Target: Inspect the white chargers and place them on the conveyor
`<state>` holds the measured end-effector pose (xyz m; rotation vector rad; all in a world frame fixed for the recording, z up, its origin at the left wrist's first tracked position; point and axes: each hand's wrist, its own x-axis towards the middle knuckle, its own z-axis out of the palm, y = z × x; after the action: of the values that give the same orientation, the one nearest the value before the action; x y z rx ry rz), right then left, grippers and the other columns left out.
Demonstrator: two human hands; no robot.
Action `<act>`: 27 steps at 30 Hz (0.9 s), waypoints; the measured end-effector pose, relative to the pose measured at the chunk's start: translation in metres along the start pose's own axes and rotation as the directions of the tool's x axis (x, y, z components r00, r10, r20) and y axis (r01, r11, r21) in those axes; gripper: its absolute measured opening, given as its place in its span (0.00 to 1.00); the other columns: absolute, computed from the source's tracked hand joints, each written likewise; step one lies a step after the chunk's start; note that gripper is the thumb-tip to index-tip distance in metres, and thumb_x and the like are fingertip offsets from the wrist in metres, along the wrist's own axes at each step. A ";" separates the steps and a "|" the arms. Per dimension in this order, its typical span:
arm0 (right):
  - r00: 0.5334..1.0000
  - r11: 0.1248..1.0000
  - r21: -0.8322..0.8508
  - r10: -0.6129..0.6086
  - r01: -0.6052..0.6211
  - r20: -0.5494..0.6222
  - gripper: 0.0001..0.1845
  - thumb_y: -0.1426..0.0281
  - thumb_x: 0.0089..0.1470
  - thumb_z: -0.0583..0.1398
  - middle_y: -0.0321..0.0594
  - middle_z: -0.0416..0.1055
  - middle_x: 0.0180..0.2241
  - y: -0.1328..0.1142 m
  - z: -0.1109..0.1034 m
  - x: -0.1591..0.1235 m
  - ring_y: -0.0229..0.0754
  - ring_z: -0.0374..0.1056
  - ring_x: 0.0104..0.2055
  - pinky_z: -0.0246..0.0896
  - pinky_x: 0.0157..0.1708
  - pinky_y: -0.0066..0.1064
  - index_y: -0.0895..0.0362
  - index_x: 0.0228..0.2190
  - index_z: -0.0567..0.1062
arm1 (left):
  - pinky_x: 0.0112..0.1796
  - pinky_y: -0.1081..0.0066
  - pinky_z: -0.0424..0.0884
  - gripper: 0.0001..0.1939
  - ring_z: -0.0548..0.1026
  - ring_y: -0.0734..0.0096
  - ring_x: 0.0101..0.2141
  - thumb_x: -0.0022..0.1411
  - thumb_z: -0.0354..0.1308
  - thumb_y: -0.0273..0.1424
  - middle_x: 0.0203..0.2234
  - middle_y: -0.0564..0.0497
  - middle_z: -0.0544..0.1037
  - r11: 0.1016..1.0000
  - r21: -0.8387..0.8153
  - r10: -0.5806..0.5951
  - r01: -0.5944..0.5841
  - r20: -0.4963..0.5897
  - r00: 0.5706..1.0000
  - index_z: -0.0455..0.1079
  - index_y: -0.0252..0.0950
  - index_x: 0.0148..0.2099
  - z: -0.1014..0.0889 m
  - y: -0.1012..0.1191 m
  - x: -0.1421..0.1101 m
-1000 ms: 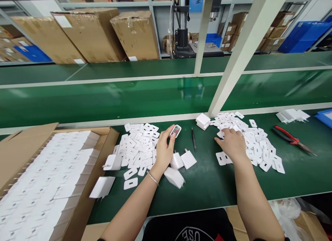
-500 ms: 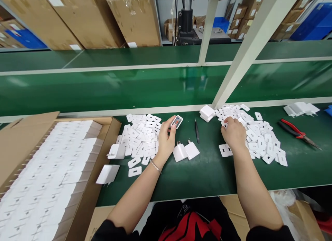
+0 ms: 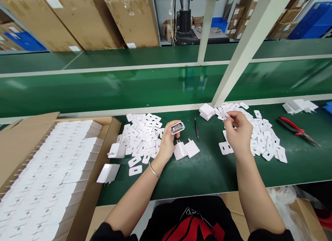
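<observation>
Head view, landmark: the dark tweezers (image 3: 196, 129) on the green tabletop (image 3: 204, 175).

Left hand (image 3: 168, 140): left of the tweezers; fingers and thumb grip an open white housing (image 3: 177, 128), its opening up and internal parts showing. Bracelet (image 3: 154, 170) at the wrist.

Right hand (image 3: 239, 130): right of the tweezers; thumb and fingertips pinch a small white plate (image 3: 228, 118) above the right plate pile.

White chargers, two (image 3: 180, 150) (image 3: 192, 148): just left of the tweezers and nearer the person, side by side, prongs away from the person.

Left plate pile (image 3: 141, 135): left of the tweezers, past the left hand; slotted white plates, overlapping.

Loose chargers, two (image 3: 116, 151) (image 3: 108, 173): farther left, between that pile and the box.

Cardboard box (image 3: 109, 130): far left of the tweezers, open, rows of white units inside.

White stack (image 3: 206, 111): just right of the tweezers and beyond.

Right plate pile (image 3: 264, 139): right of the tweezers, partly behind the right hand.

Pliers (image 3: 298, 130): far right of the tweezers, red and black handles.

Charger group (image 3: 299, 106): far right, beyond the pliers.
</observation>
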<state>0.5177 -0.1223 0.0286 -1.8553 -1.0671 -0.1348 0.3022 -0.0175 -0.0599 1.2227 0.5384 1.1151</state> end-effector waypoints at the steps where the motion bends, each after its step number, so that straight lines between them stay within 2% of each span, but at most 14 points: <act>1: 0.999 0.998 0.061 -0.017 0.015 0.041 0.09 0.67 0.63 0.59 0.40 0.77 0.39 -0.009 0.000 -0.005 0.44 0.75 0.36 0.71 0.36 0.36 0.53 0.41 0.79 | 0.35 0.67 0.70 0.24 0.69 0.67 0.31 0.76 0.45 0.51 0.34 0.49 0.74 1.000 -0.006 -0.002 0.002 0.002 1.000 0.75 0.41 0.53 0.001 0.002 -0.002; 4: 0.974 0.970 0.242 -0.078 0.025 0.212 0.11 0.65 0.66 0.59 0.41 0.76 0.44 -0.037 0.003 -0.022 0.41 0.75 0.35 0.74 0.34 0.35 0.51 0.43 0.82 | 0.38 0.67 0.73 0.27 0.72 0.65 0.36 0.76 0.43 0.54 0.41 0.47 0.75 0.999 0.031 0.006 -0.006 0.007 1.000 0.75 0.41 0.50 0.006 0.008 -0.009; 6: 0.952 0.934 0.357 -0.098 -0.012 0.288 0.11 0.66 0.67 0.61 0.41 0.75 0.46 -0.055 0.007 -0.033 0.40 0.75 0.36 0.76 0.36 0.35 0.50 0.46 0.83 | 0.42 0.65 0.76 0.28 0.75 0.62 0.41 0.76 0.40 0.54 0.44 0.46 0.74 0.996 0.080 0.024 -0.026 0.023 0.999 0.75 0.42 0.50 0.007 0.013 -0.013; 9: 0.952 0.886 0.453 -0.049 -0.098 0.302 0.12 0.68 0.64 0.64 0.39 0.77 0.43 -0.076 0.015 -0.049 0.41 0.76 0.40 0.76 0.40 0.34 0.49 0.49 0.80 | 0.48 0.60 0.77 0.28 0.75 0.58 0.47 0.77 0.37 0.54 0.46 0.46 0.72 0.985 0.157 0.063 -0.071 0.056 0.996 0.73 0.44 0.52 0.007 0.017 -0.018; 12: 0.959 0.865 0.478 0.010 -0.151 0.283 0.07 0.67 0.62 0.66 0.38 0.78 0.39 -0.086 0.027 -0.060 0.41 0.76 0.41 0.76 0.40 0.32 0.52 0.43 0.79 | 0.52 0.57 0.75 0.29 0.75 0.57 0.49 0.77 0.35 0.53 0.47 0.46 0.71 0.969 0.224 0.085 -0.103 0.086 0.993 0.72 0.45 0.54 0.005 0.016 -0.021; 15: 0.951 0.862 0.480 0.008 -0.163 0.309 0.03 0.67 0.63 0.66 0.37 0.77 0.36 -0.088 0.042 -0.065 0.39 0.75 0.37 0.74 0.37 0.30 0.53 0.39 0.78 | 0.54 0.57 0.73 0.27 0.74 0.57 0.51 0.77 0.35 0.53 0.50 0.46 0.70 0.960 0.254 0.097 -0.120 0.103 0.990 0.69 0.47 0.57 0.005 0.016 -0.023; 17: 0.953 0.883 0.454 -0.027 -0.118 0.301 0.02 0.68 0.63 0.66 0.37 0.74 0.38 -0.088 0.049 -0.064 0.36 0.72 0.33 0.73 0.34 0.30 0.53 0.39 0.78 | 0.55 0.58 0.72 0.24 0.73 0.59 0.52 0.78 0.38 0.51 0.50 0.46 0.70 0.949 0.286 0.112 -0.136 0.098 0.989 0.68 0.47 0.58 0.005 0.017 -0.024; 19: 0.961 0.913 0.405 -0.069 -0.047 0.267 0.06 0.68 0.63 0.66 0.39 0.70 0.45 -0.088 0.050 -0.063 0.33 0.68 0.29 0.73 0.32 0.31 0.52 0.42 0.79 | 0.55 0.59 0.72 0.21 0.73 0.61 0.52 0.79 0.40 0.48 0.50 0.46 0.70 0.931 0.329 0.134 -0.159 0.097 0.986 0.68 0.45 0.57 0.005 0.020 -0.025; 21: 0.972 0.941 0.337 -0.109 0.034 0.207 0.13 0.68 0.63 0.65 0.41 0.67 0.48 -0.086 0.040 -0.069 0.32 0.66 0.27 0.74 0.32 0.35 0.50 0.49 0.79 | 0.54 0.61 0.72 0.20 0.73 0.62 0.51 0.80 0.40 0.46 0.48 0.46 0.70 0.915 0.361 0.153 -0.181 0.107 0.983 0.68 0.44 0.57 0.006 0.023 -0.025; 23: 0.962 0.942 0.283 -0.230 0.182 0.148 0.19 0.70 0.63 0.64 0.39 0.70 0.42 -0.077 0.018 -0.089 0.36 0.66 0.26 0.74 0.32 0.38 0.45 0.54 0.77 | 0.53 0.61 0.72 0.21 0.73 0.62 0.50 0.80 0.39 0.46 0.48 0.45 0.71 0.908 0.370 0.165 -0.194 0.109 0.980 0.69 0.43 0.57 0.006 0.025 -0.024; 24: 0.919 0.902 0.289 -0.371 0.322 0.134 0.20 0.71 0.62 0.64 0.36 0.70 0.34 -0.070 0.005 -0.105 0.40 0.67 0.25 0.73 0.30 0.38 0.43 0.54 0.77 | 0.53 0.61 0.72 0.22 0.73 0.61 0.50 0.80 0.39 0.46 0.48 0.45 0.71 0.909 0.370 0.167 -0.193 0.102 0.981 0.69 0.43 0.57 0.006 0.026 -0.024; 25: 0.817 0.811 0.352 -0.549 0.469 0.177 0.18 0.71 0.61 0.65 0.34 0.70 0.28 -0.060 -0.008 -0.124 0.41 0.65 0.23 0.69 0.25 0.37 0.41 0.51 0.78 | 0.53 0.61 0.72 0.22 0.73 0.61 0.50 0.80 0.39 0.46 0.48 0.45 0.71 0.912 0.364 0.168 -0.189 0.091 0.982 0.69 0.43 0.57 0.006 0.026 -0.024; 26: 0.669 0.700 0.432 -0.699 0.568 0.253 0.16 0.69 0.61 0.65 0.33 0.70 0.25 -0.047 -0.019 -0.145 0.41 0.63 0.20 0.63 0.20 0.35 0.42 0.49 0.79 | 0.52 0.62 0.72 0.22 0.73 0.61 0.50 0.80 0.39 0.47 0.48 0.45 0.71 0.917 0.354 0.165 -0.182 0.078 0.983 0.69 0.43 0.57 0.006 0.026 -0.023; 27: 0.544 0.635 0.487 -0.769 0.599 0.334 0.12 0.69 0.60 0.64 0.32 0.69 0.22 -0.032 -0.029 -0.166 0.40 0.61 0.18 0.58 0.16 0.34 0.45 0.46 0.79 | 0.51 0.62 0.73 0.22 0.74 0.61 0.49 0.80 0.39 0.47 0.48 0.45 0.72 0.924 0.341 0.159 -0.172 0.065 0.985 0.69 0.43 0.56 0.006 0.026 -0.023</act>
<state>0.4025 -0.2412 -0.0175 -1.0693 -2.0652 0.0893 0.2881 -0.0423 -0.0392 1.6162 0.6312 1.1690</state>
